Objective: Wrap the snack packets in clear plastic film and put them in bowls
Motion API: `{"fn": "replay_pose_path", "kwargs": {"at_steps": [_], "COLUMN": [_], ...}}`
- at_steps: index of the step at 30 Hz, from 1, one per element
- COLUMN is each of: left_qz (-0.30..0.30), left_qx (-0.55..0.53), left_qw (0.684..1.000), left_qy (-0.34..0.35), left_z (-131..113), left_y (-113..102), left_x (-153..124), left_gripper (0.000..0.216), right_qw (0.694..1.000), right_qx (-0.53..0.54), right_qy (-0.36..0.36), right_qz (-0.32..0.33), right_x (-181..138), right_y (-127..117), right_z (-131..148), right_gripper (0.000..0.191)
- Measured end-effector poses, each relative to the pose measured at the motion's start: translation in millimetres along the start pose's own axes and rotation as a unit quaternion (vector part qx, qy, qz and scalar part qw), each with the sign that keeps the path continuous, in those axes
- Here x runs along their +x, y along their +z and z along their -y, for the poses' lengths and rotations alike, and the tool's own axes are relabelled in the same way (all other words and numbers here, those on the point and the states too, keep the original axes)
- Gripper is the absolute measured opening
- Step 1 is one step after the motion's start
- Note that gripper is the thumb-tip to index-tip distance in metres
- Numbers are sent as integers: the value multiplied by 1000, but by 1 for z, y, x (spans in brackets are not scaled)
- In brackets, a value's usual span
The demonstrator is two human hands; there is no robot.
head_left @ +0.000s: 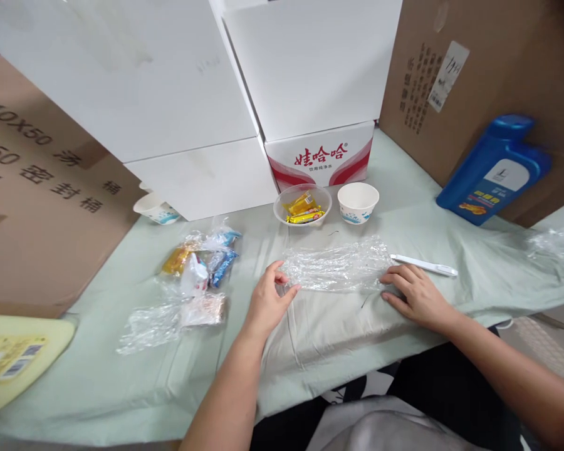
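Observation:
A crumpled clear plastic bag (336,266) lies flat on the pale green tablecloth (122,376) between my hands. My left hand (267,300) pinches the bag's left end between thumb and fingers. My right hand (416,291) lies flat with fingers spread on the bag's right end. A white pen-like tool (425,265) rests just beyond my right hand. Behind the bag stand a clear bowl (302,204) holding yellow wrapped sweets and an empty white paper bowl (358,202).
A heap of wrapped snacks in clear plastic (197,269) lies to the left. White boxes (178,94) and a red-printed carton (320,158) stand behind. A blue bottle (496,170) leans on a brown carton at right. A paper cup (154,208) sits at left.

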State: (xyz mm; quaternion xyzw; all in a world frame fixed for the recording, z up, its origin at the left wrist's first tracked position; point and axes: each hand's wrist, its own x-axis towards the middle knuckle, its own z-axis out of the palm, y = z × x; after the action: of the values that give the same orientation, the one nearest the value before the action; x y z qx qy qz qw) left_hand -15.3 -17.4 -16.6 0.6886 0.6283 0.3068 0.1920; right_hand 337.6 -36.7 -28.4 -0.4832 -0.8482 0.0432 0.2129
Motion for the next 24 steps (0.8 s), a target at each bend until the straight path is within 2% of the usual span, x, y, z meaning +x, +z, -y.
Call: {"fn": "replay_pose_path", "kwargs": {"at_steps": [3, 7, 10, 14, 18, 20, 24], "left_qz": [-27, 8, -5, -27, -9, -2, 10], "left_qx": [42, 23, -6, -114, -239, -229, -106], "left_qw": [999, 999, 999, 993, 971, 973, 994], "left_qy": [-20, 22, 36, 7, -28, -34, -7], "left_z": [-2, -10, -10, -5, -3, -3, -1], "left_y": [1, 3, 5, 7, 9, 8, 3], "left_x": [1, 1, 0, 2, 2, 2, 1], "left_gripper": [67, 74, 62, 40, 38, 35, 26], "right_qw": [1000, 1000, 1000, 1000, 1000, 1000, 1000], "right_qx": [-2, -5, -1, -2, -1, -1, -10], "right_qy": [-1, -3, -4, -2, 0, -1, -5], "right_qz": [-1, -3, -2, 0, 0, 0, -2], "right_x": [0, -1, -1, -1, -1, -1, -1], "right_y": [1, 3, 3, 3, 2, 2, 3], "right_z": [0, -1, -2, -2, -1, -1, -2], "right_gripper": [24, 24, 25, 25, 25, 25, 25]}}
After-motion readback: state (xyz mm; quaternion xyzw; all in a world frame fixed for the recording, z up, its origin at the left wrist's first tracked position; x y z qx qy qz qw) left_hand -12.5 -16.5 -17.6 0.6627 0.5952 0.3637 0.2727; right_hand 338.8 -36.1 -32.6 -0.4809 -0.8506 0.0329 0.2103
